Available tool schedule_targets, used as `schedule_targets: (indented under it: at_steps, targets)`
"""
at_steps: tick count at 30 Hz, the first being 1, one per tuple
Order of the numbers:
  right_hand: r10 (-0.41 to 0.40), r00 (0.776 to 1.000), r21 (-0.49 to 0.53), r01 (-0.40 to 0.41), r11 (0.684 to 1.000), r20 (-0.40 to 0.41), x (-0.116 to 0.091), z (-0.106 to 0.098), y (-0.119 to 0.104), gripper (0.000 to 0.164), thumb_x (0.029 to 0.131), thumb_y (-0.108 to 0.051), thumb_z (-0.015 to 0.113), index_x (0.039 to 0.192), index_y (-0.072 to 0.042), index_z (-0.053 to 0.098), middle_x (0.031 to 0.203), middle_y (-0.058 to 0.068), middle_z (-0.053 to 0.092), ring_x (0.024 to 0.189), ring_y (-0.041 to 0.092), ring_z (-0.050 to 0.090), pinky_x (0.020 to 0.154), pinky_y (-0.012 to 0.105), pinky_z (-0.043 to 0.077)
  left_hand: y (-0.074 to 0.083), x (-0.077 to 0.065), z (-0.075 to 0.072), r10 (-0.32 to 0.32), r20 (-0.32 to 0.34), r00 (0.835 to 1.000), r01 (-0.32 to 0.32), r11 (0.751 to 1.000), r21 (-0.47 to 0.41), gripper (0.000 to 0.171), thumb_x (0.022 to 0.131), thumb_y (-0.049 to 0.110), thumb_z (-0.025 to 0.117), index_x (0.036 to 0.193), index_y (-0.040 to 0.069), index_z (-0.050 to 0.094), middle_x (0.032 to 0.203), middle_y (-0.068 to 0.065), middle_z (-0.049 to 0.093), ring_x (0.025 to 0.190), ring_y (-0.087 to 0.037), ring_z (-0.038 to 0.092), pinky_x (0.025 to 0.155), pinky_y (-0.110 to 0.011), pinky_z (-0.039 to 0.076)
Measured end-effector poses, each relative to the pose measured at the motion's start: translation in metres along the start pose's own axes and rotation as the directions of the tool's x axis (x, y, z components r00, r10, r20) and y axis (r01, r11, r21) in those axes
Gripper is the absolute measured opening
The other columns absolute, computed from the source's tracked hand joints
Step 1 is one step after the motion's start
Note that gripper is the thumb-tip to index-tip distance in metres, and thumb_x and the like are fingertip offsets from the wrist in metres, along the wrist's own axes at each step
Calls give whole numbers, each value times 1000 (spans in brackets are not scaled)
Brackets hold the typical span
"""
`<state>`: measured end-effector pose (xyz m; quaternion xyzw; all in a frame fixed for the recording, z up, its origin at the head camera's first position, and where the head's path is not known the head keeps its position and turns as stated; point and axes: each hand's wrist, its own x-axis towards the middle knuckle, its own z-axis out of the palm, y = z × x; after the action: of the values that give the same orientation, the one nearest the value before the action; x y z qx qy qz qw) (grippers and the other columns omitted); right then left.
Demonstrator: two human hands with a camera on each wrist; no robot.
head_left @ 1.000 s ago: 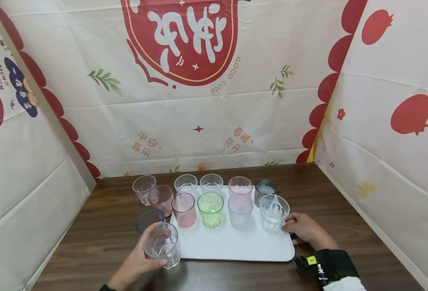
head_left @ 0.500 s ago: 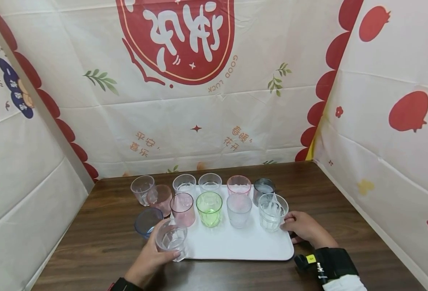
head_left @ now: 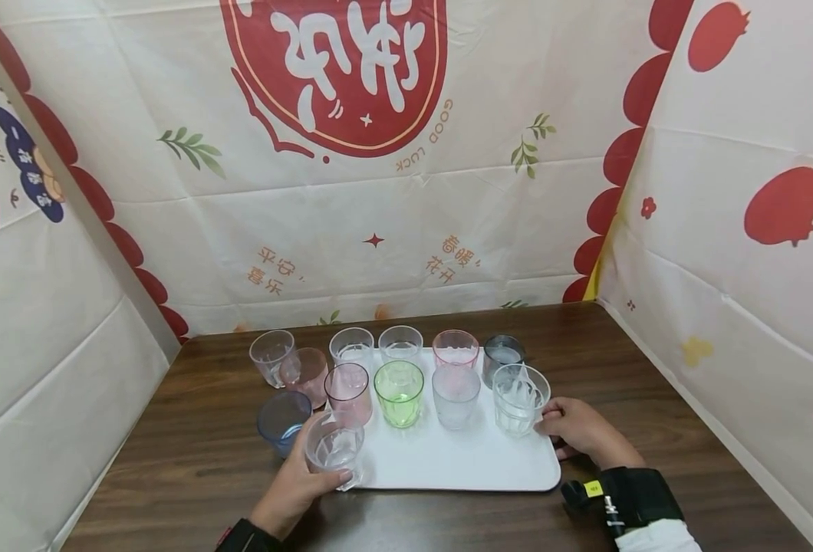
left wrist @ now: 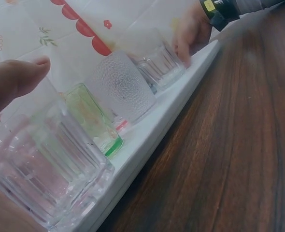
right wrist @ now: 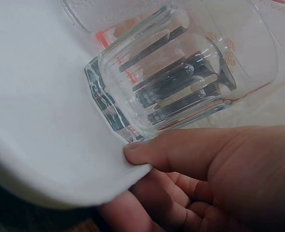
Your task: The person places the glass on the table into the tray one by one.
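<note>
My left hand (head_left: 294,481) grips a clear faceted glass (head_left: 336,445) over the front left corner of the white tray (head_left: 448,469). In the left wrist view that glass (left wrist: 50,174) has its base right at the tray's rim, with my thumb across its side. My right hand (head_left: 581,431) pinches the tray's right rim; the right wrist view shows the thumb on top and the fingers curled beneath. Beside that thumb stands a clear fluted glass (right wrist: 162,77). A pink glass (head_left: 349,395), a green glass (head_left: 399,395) and a frosted glass (head_left: 456,397) share its row.
Behind them are two clear glasses (head_left: 401,345), a pink-rimmed glass (head_left: 456,349) and a dark grey glass (head_left: 503,356). Left of the tray, on the wooden table (head_left: 179,452), stand a clear glass (head_left: 271,356), a pink glass (head_left: 306,376) and a blue glass (head_left: 284,420). Printed cloth walls surround the table.
My left hand has carried the clear faceted glass right and slightly away from me, from beside the tray to over its front left corner. My right hand keeps its grip on the tray.
</note>
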<state>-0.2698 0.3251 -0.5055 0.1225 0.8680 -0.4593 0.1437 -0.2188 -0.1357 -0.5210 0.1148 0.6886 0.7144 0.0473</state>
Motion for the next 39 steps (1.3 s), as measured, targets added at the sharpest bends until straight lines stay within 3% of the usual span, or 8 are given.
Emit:
schedule_targets:
  at_steps: [6, 15, 22, 30, 33, 39]
  targets:
    - [0, 1000, -1, 0, 1000, 1, 0, 1, 1, 44, 90, -17, 74, 125, 4, 54, 103, 16, 58, 87, 25, 59, 67, 37, 58, -4, 5, 3, -1, -18, 1000, 0, 1000, -6, 93, 77, -3, 82, 153, 7, 29, 148, -16, 41, 124, -21, 48, 97, -24, 46]
    - [-18, 1000, 11, 18, 1000, -3, -1, 2, -2, 43, 90, -16, 73, 124, 4, 54, 102, 15, 58, 86, 25, 59, 67, 37, 58, -5, 7, 4, -4, -71, 997, 8, 998, 70, 93, 73, -1, 86, 150, 10, 35, 144, -14, 44, 124, -26, 44, 97, -24, 43]
    - [-14, 1000, 1, 14, 1000, -11, 0, 1, -2, 43, 90, -16, 73, 123, 4, 55, 101, 15, 58, 86, 25, 58, 67, 37, 58, -4, 3, 2, -21, -41, 999, 22, 1000, 18, 95, 74, -4, 83, 152, 8, 30, 146, -17, 42, 127, -30, 42, 99, -23, 44]
    - [6, 1000, -10, -6, 1000, -4, -2, 1, -2, 44, 90, -17, 73, 124, 3, 54, 102, 16, 57, 88, 26, 58, 68, 37, 58, -4, -9, -11, -31, 21, 999, 31, 999, -13, 93, 80, -5, 78, 155, 3, 23, 163, -21, 24, 149, -35, 20, 106, -12, 32]
    - [16, 1000, -7, -16, 1000, -7, -1, 0, -2, 44, 91, -18, 73, 125, 3, 54, 103, 16, 57, 88, 26, 58, 68, 37, 58, -2, -14, -16, -17, 25, 1000, 17, 1000, -5, 87, 83, -5, 75, 154, -2, 23, 160, -27, 26, 146, -30, 29, 105, -11, 33]
    - [3, 1000, -9, -3, 1000, -16, -1, 1, -1, 45, 90, -18, 75, 123, 3, 54, 101, 16, 57, 86, 26, 58, 67, 36, 58, 1, -26, -31, 37, 37, 999, -37, 999, 5, 66, 91, -5, 65, 146, -13, 29, 147, -34, 37, 125, -5, 52, 101, -17, 43]
